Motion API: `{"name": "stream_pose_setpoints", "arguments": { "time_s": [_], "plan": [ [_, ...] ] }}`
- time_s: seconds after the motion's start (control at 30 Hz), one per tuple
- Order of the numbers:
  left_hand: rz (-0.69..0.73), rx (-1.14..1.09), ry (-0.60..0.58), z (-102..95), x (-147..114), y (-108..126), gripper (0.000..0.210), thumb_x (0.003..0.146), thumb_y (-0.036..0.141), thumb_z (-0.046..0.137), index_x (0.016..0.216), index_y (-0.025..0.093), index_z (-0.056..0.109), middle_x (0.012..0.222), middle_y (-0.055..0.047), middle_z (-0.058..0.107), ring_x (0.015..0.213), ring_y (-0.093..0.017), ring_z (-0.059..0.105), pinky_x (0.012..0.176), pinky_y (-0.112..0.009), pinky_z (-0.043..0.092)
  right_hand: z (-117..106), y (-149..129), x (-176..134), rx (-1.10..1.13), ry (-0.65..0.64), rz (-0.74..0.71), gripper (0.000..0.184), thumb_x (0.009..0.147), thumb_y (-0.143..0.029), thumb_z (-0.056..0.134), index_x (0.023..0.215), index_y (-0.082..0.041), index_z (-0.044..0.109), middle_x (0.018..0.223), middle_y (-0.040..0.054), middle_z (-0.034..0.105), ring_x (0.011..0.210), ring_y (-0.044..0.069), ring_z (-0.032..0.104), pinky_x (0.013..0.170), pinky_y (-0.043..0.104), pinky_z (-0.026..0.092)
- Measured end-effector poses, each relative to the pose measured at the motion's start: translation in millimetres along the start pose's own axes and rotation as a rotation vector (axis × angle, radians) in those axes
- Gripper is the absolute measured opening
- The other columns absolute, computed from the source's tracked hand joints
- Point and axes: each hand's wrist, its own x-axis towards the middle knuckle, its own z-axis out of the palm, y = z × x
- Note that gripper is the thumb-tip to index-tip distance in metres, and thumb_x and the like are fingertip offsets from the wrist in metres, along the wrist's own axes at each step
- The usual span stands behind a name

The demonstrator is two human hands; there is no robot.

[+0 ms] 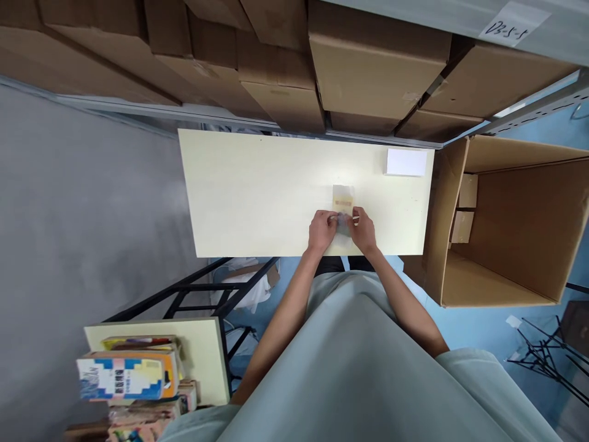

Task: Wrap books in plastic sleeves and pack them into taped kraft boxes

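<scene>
Head view: a person's two hands meet over the tabletop [257, 196], near its front edge and right of its middle; between them lies the packet [343, 201], flat and partly see-through, with a yellowish part that bears a darker printed strip. The left hand [323, 232] comes in from the packet's left, its fingers clamped on the packet's near part; the right hand [362, 230] comes in from the other side, its fingers clamped there too; the fingertips of the two hands are just beside each other, and a greyish bit between them is too small to make out.

A white box [405, 162] lies near the tabletop's far right corner, well apart from the hands; just beyond the right end stands an open carton [515, 227], with two small boxes [468, 190] showing inside against its left wall. Brown boxes [377, 73] fill the shelf along the far side; a handwritten label [514, 24] is stuck on the grey beam above them. At lower left, books [122, 376] are piled on a pale stand [205, 362]; the top one has a blue, white and yellow cover.
</scene>
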Motion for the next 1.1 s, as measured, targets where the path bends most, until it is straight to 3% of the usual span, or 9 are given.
{"name": "stream_pose_setpoints", "arguments": {
  "time_s": [0.2,0.33,0.4,0.53,0.67,0.83,0.97,1.1],
  "plan": [
    [0.032,0.069,-0.207,-15.2,5,7,0.027,0.094,0.021,0.067,0.119,0.021,0.077,0.124,-0.013,0.068,0.099,-0.026,0.071,0.099,-0.041,0.059,-18,-2,3,-0.108,0.026,0.093,0.025,0.097,-0.032,0.062,0.12,-0.021,0.062,0.115,0.0125,0.079,0.087,0.025,0.077,0.084,0.042,0.062],
    [0.083,0.124,-0.281,-33.3,5,37,0.028,0.089,0.015,0.072,0.116,0.019,0.077,0.118,-0.014,0.073,0.117,-0.031,0.072,0.109,-0.045,0.056,-40,-37,1,-0.136,0.077,0.045,0.027,0.095,-0.029,0.064,0.119,-0.019,0.064,0.118,0.0153,0.078,0.089,0.025,0.079,0.089,0.043,0.063],
    [0.152,0.111,-0.232,-47.1,9,57,0.027,0.092,0.017,0.071,0.118,0.019,0.076,0.123,-0.014,0.073,0.114,-0.029,0.074,0.109,-0.045,0.057,-50,-60,4,-0.11,0.123,-0.016,0.025,0.095,-0.03,0.063,0.118,-0.019,0.066,0.117,0.0144,0.079,0.09,0.024,0.08,0.089,0.042,0.064],
    [0.393,0.078,-0.12,-83.0,36,106,0.03,0.097,0.018,0.064,0.126,0.023,0.073,0.128,-0.01,0.072,0.115,-0.024,0.074,0.106,-0.04,0.06,-71,-112,20,-0.018,0.222,-0.136,0.027,0.097,-0.032,0.061,0.119,-0.019,0.067,0.117,0.0129,0.079,0.09,0.023,0.08,0.086,0.039,0.065],
    [0.576,0.089,-0.012,-123.6,74,173,0.029,0.1,0.019,0.06,0.126,0.024,0.072,0.133,-0.009,0.072,0.123,-0.024,0.072,0.108,-0.04,0.06,-107,-167,46,0.018,0.32,-0.304,0.029,0.1,-0.035,0.056,0.121,-0.018,0.068,0.125,0.0147,0.077,0.094,0.024,0.08,0.083,0.037,0.065],
    [0.767,0.142,0.093,-166.5,105,268,0.031,0.099,0.015,0.059,0.126,0.022,0.072,0.131,-0.01,0.074,0.124,-0.025,0.071,0.112,-0.042,0.057,-172,-236,71,-0.261,0.554,-0.541,0.033,0.104,-0.028,0.051,0.128,-0.015,0.068,0.124,0.0174,0.074,0.11,0.029,0.074,0.098,0.042,0.06],
    [0.874,0.197,0.162,-185.0,112,327,0.031,0.098,0.012,0.059,0.124,0.021,0.074,0.128,-0.011,0.074,0.125,-0.026,0.07,0.114,-0.042,0.055,-220,-278,89,-0.533,0.683,-0.634,0.036,0.108,-0.025,0.046,0.134,-0.011,0.067,0.133,0.0209,0.07,0.12,0.032,0.066,0.107,0.045,0.052],
    [0.889,0.239,0.183,-185.4,110,354,0.03,0.098,0.012,0.057,0.123,0.018,0.074,0.127,-0.012,0.074,0.124,-0.028,0.07,0.115,-0.045,0.054,-246,-300,112,-0.719,0.598,-0.528,0.033,0.104,-0.023,0.056,0.133,-0.011,0.066,0.13,0.0206,0.071,0.12,0.032,0.062,0.105,0.041,0.047]
  ]
}}
